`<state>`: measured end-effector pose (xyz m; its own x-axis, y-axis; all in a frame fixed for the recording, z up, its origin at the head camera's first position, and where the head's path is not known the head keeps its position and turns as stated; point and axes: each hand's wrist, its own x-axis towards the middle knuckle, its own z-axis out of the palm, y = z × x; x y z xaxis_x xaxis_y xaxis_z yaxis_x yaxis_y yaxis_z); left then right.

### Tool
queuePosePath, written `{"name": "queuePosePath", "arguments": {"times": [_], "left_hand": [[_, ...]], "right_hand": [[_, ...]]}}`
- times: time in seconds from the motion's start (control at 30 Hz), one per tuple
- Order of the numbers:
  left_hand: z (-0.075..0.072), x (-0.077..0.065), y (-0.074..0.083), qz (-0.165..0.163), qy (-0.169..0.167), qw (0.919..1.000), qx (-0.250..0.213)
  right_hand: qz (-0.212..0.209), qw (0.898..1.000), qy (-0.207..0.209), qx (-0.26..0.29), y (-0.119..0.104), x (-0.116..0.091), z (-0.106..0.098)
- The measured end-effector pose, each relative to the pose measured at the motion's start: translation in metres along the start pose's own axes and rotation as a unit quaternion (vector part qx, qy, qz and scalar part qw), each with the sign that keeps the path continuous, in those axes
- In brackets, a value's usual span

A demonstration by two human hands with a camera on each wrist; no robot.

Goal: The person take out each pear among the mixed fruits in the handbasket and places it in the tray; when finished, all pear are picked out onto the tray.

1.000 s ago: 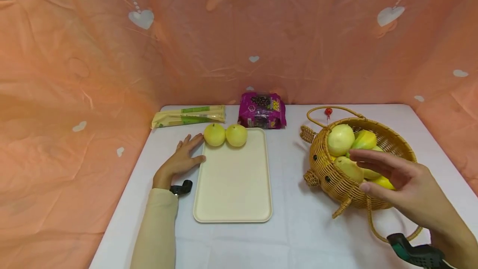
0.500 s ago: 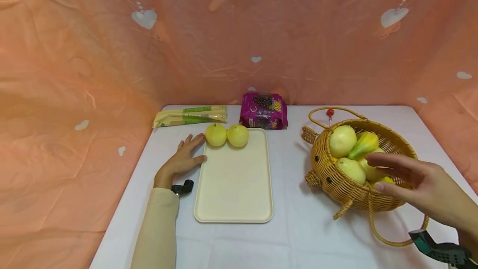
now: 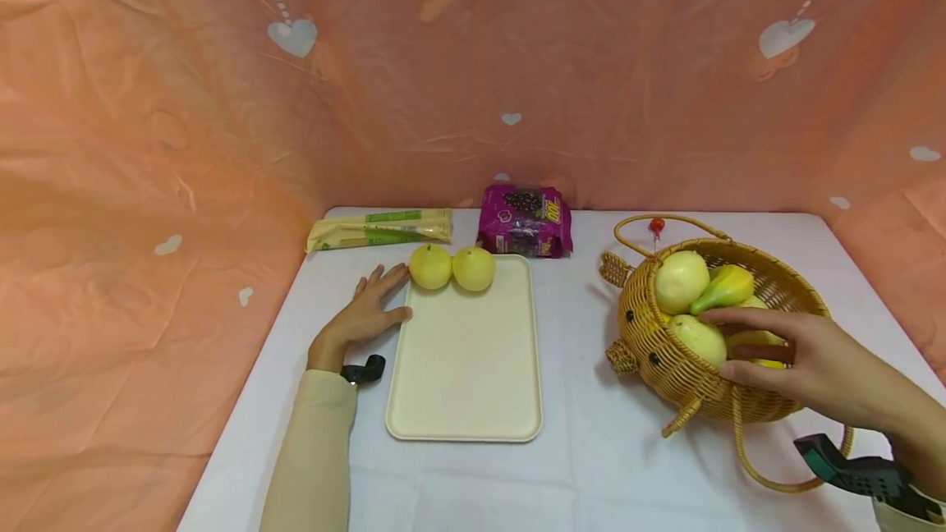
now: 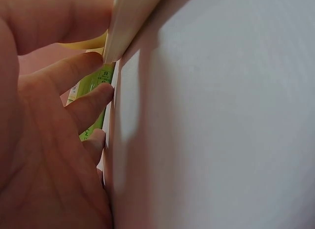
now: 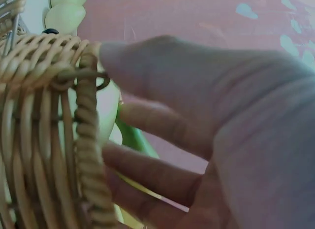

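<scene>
My left hand (image 3: 362,320) lies beside the cream tray (image 3: 466,368), thumb and fingertips at its left edge, fingers extended. Two round yellow-green fruits (image 3: 430,267) sit side by side at the tray's far left. Over the pig-shaped wicker basket (image 3: 676,380) at the right, my right hand (image 3: 820,364) reaches in, thumb at the near rim, fingers spread around a round pale-green fruit (image 3: 697,338). Another pale round fruit (image 3: 681,281) and a yellow-green, tapered fruit (image 3: 726,287) lie behind it. In the right wrist view the thumb (image 5: 147,66) is right at the woven rim (image 5: 91,155).
At the back lie a yellow-green long packet (image 3: 380,230) and a purple packet (image 3: 525,220). The basket's handle loop (image 3: 769,479) extends onto the white tablecloth (image 3: 458,487). A red ball on a stick (image 3: 657,226) shows behind the basket. Peach curtain surrounds the table.
My right hand first drew back to the right, then came leftward and down to the near pale-green fruit in the basket. The left hand stays at the tray.
</scene>
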<state>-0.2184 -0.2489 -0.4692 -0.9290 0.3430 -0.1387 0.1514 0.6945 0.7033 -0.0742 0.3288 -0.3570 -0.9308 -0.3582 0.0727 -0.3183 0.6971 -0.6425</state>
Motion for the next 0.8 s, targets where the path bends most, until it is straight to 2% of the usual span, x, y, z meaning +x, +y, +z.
{"name": "queuePosePath", "arguments": {"times": [0.13,0.3,0.4,0.67,0.8], "left_hand": [[0.000,0.000,0.000,-0.002,0.000,1.0000,0.001],[0.001,-0.001,0.001,0.000,0.002,1.0000,-0.004],[0.001,-0.002,0.003,0.000,0.001,1.0000,-0.007],[0.000,-0.002,0.005,-0.004,0.002,0.9999,-0.012],[-0.001,-0.002,0.004,-0.006,0.000,0.9999,-0.009]], "right_hand": [[-0.021,0.999,-0.004,-0.027,-0.004,0.007,0.003],[-0.044,0.993,-0.005,-0.113,-0.006,0.020,0.000],[-0.044,0.989,-0.017,-0.137,-0.008,0.025,-0.004],[-0.029,0.986,-0.098,-0.129,-0.017,0.040,-0.009],[-0.053,0.983,-0.136,-0.113,-0.015,0.050,-0.012]]}}
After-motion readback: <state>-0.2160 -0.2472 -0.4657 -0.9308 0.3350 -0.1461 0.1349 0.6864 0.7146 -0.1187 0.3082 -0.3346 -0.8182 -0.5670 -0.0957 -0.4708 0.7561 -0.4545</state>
